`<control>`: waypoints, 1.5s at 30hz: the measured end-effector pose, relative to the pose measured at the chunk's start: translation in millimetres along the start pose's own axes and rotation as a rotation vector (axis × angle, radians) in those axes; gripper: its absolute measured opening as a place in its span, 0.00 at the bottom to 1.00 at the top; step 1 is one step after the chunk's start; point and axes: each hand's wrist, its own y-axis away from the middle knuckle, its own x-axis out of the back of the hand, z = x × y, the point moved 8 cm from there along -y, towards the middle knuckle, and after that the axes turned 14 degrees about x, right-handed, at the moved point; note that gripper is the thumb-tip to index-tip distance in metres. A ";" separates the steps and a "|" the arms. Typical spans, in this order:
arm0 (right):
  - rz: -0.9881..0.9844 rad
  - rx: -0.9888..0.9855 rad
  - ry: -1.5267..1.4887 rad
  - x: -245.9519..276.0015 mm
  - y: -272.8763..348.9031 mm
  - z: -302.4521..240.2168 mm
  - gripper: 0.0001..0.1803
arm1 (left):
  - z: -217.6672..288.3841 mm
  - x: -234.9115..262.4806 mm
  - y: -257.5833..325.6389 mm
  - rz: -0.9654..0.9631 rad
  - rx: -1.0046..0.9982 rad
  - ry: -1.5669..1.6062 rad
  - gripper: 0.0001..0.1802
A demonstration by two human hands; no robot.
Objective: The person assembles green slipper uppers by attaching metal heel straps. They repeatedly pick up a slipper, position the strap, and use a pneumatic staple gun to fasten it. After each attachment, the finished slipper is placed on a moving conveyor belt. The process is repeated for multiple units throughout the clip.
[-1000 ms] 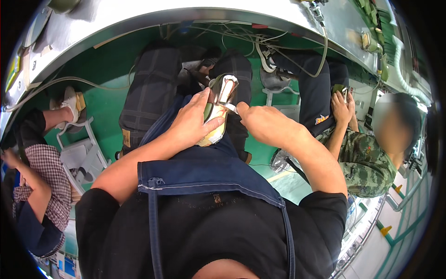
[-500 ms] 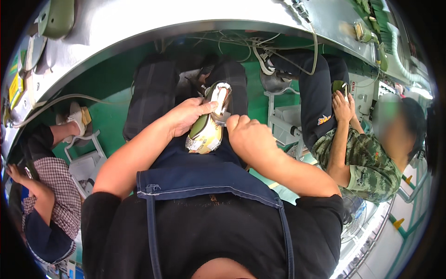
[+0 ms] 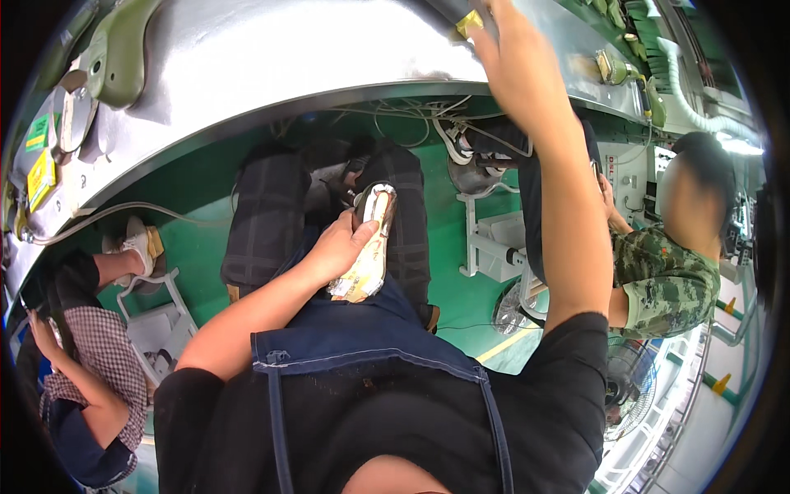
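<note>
My left hand is wrapped round an unfinished shoe on my lap. The shoe's pale underside faces up, with a light strip along its middle and rough, wrinkled edges; a little dark green shows beside my fingers. My right hand is stretched far out over the metal bench, at the upper edge of the view. Its fingers are bent at a dark, bar-like thing with a yellow part, partly cut off by the frame, so its kind cannot be made out.
The shiny metal bench curves across the front, with olive-green shoe parts at its left. Cables hang beneath it. One person in camouflage sits at right, another in checks at left. A white-framed stool stands right.
My right hand has left the shoe and reached forward and up to the bench. My left hand still holds the shoe, whose underside is turned more toward me.
</note>
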 end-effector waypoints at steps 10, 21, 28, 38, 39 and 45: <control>-0.179 0.063 0.005 -68.0 -76.6 35.0 0.27 | -3.6 -3.8 -8.8 -0.151 0.062 0.258 0.37; -0.592 -0.667 -1.016 -6.0 142.9 -31.7 0.23 | 26.1 -3.1 -7.8 -0.282 0.113 0.355 0.40; -0.988 -0.722 -1.094 -48.9 201.2 -52.1 0.21 | 37.8 -0.8 -12.1 -0.274 0.066 0.363 0.39; -0.994 -0.671 -1.114 -54.6 201.9 -47.4 0.20 | 40.3 0.3 -12.4 -0.306 0.100 0.345 0.40; -0.987 -0.662 -1.120 -55.0 201.0 -47.3 0.20 | 42.1 1.6 -10.1 -0.309 0.098 0.346 0.41; -0.988 -0.620 -1.123 -55.1 178.7 -62.0 0.21 | 42.9 5.6 4.3 -0.350 0.110 0.342 0.53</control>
